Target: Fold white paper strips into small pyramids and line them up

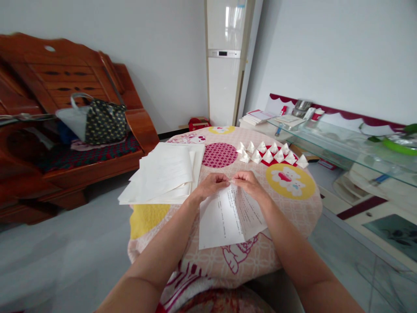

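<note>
A printed sheet of paper [224, 219] with a crease down its middle stands partly raised over the round table. My left hand [213, 183] pinches its top edge, fingers closed. Close beside it, my right hand [248, 182] pinches the same edge, the two sets of fingertips nearly touching. Beyond the hands, several small folded white paper pieces [267, 156] with pointed tops sit in two rows. To the left lies a loose stack of white paper sheets [163, 167], some with faint print.
A patterned cloth [296, 219] covers the round table. Along the right runs a glass-topped cabinet [339, 150] with papers and cups. A wooden bench [71, 74] with a dotted bag [106, 121] stands at left. A tall white air conditioner [224, 87] is behind.
</note>
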`<state>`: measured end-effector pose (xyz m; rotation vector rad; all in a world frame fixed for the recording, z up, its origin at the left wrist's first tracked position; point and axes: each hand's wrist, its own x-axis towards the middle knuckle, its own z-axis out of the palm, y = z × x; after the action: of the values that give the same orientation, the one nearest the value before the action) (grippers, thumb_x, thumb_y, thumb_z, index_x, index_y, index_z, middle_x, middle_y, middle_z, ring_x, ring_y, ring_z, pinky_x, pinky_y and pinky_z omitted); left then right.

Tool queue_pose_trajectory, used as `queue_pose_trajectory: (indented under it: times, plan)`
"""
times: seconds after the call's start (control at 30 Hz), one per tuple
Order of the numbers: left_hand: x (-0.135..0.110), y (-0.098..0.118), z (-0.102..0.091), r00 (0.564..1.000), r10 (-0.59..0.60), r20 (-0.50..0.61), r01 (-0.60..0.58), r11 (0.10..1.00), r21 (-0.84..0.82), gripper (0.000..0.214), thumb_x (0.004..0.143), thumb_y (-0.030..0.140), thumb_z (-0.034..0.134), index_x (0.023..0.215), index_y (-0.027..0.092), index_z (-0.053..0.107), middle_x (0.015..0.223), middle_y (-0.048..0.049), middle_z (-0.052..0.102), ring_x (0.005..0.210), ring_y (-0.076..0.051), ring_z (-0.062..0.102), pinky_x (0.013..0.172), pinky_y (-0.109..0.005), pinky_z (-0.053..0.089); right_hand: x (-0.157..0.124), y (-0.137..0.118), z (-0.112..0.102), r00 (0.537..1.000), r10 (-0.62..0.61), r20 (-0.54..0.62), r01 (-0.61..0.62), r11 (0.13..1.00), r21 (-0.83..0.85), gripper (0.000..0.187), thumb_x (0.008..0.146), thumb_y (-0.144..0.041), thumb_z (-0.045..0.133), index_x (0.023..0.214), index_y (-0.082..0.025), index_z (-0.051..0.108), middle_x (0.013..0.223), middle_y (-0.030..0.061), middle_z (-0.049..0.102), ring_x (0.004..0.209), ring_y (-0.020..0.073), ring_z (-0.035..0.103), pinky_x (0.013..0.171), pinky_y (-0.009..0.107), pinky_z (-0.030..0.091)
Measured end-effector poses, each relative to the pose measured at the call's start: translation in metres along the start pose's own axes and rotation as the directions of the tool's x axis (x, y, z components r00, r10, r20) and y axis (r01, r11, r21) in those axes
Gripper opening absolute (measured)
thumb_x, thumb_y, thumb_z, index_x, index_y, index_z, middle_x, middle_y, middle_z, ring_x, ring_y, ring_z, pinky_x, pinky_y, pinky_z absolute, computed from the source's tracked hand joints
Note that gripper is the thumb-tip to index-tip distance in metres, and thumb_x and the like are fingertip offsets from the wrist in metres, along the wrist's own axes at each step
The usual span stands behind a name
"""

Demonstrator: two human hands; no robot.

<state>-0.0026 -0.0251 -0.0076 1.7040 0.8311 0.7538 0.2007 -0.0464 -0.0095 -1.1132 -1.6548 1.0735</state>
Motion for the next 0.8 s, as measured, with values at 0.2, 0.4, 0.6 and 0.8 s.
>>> queue_pose_trajectory:
  times: [0.2, 0.4, 0.6, 0.8]
  plan:
    - [0.000, 0.000, 0.002, 1.000, -0.017, 0.006, 0.017, 0.998, -0.069, 0.032, 0.075, 0.044, 0.072, 0.075, 0.013, 0.066, 0.061, 0.0036, 0.050, 0.056, -0.008, 0.037, 0.054, -0.023, 0.025, 0.000, 0.000, 0.001, 1.000, 0.009, 0.012, -0.009, 1.000, 0.009, 0.018, 0.076, -0.036, 0.067, 0.066, -0.020, 0.065, 0.060, -0.0018, 0.054, 0.059, 0.0135, 0.043, 0.056, 0.028, 0.030]
    - [-0.002, 0.005, 0.005, 0.998, -0.040, -0.040, 0.034, 0.990, -0.138, 0.029, 0.071, 0.040, 0.075, 0.073, 0.013, 0.067, 0.062, 0.0033, 0.052, 0.057, -0.007, 0.038, 0.055, -0.024, 0.026, -0.002, -0.006, 0.002, 1.000, 0.018, -0.004, -0.017, 0.999, 0.036, 0.017, 0.074, -0.035, 0.068, 0.065, -0.020, 0.066, 0.061, -0.0007, 0.056, 0.060, 0.0144, 0.045, 0.057, 0.029, 0.033]
    - [-0.002, 0.005, 0.007, 0.997, -0.044, -0.062, 0.034, 0.988, -0.153, 0.027, 0.071, 0.039, 0.074, 0.075, 0.012, 0.068, 0.063, 0.0024, 0.055, 0.058, -0.008, 0.041, 0.056, -0.024, 0.029, -0.003, -0.009, 0.004, 1.000, 0.028, -0.006, -0.028, 0.997, 0.072, 0.018, 0.073, -0.035, 0.067, 0.064, -0.020, 0.065, 0.062, -0.0003, 0.056, 0.062, 0.0149, 0.046, 0.058, 0.029, 0.034]
    - [-0.001, 0.000, -0.001, 0.999, 0.017, 0.041, -0.017, 1.000, 0.010, 0.022, 0.078, 0.035, 0.067, 0.081, 0.013, 0.066, 0.065, 0.0035, 0.055, 0.059, -0.008, 0.044, 0.056, -0.022, 0.031, -0.002, -0.004, -0.003, 0.999, 0.032, -0.010, -0.032, 0.999, -0.012, 0.020, 0.074, -0.038, 0.067, 0.066, -0.019, 0.065, 0.063, -0.0014, 0.057, 0.062, 0.0140, 0.048, 0.059, 0.027, 0.034]
